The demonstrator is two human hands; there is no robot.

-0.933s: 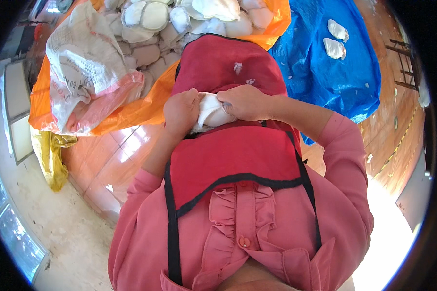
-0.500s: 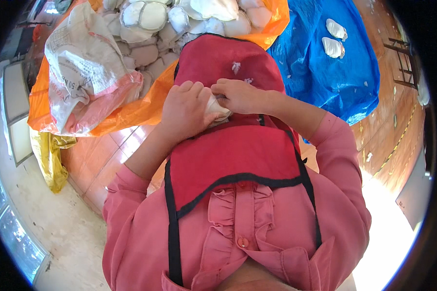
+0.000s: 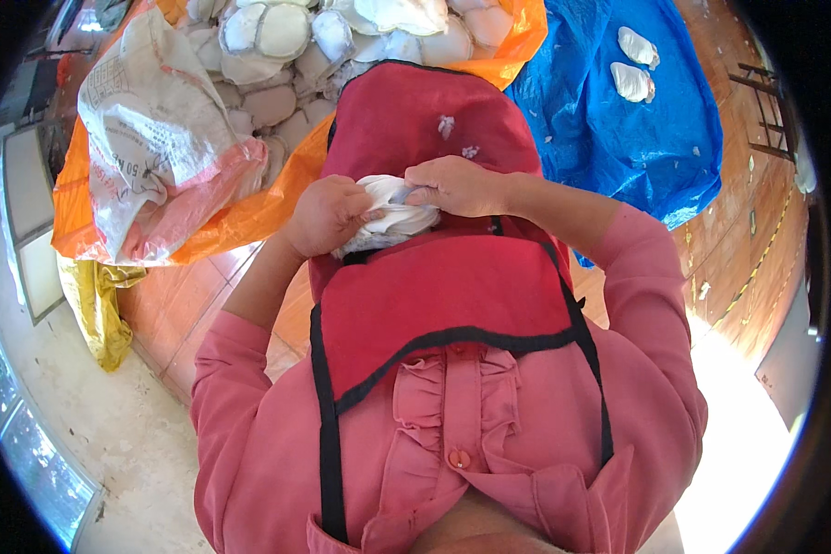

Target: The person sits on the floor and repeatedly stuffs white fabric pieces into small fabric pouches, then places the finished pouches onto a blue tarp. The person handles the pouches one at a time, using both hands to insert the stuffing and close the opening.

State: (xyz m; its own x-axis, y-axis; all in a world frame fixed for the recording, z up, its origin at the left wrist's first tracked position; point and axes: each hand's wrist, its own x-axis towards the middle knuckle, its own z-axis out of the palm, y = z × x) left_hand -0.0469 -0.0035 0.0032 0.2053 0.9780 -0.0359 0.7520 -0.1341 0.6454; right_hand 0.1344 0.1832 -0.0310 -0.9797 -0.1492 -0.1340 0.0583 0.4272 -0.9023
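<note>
Over my lap, both hands hold a soft, folded white cloth piece (image 3: 399,220). My left hand (image 3: 323,216) grips its left side, the thumb and fingers pressed onto the cloth. At its upper right, my right hand (image 3: 460,187) pinches the edge between thumb and bent fingers. Folds fan across the piece between the hands, and its underside is hidden. Beneath it lies the red apron (image 3: 439,120) with black trim, with small white tufts stuck on its far part.
Many rounded white pads (image 3: 284,31) lie heaped on an orange sheet (image 3: 295,189) ahead, beside a crumpled white sack (image 3: 157,120). To the right, two white bundles (image 3: 633,83) rest on a blue tarp (image 3: 609,138). A yellow bag (image 3: 97,309) is at left.
My hands have moved apart, the left one down and leftward. The white cloth piece, mostly covered by my fingers before, now shows spread between them.
</note>
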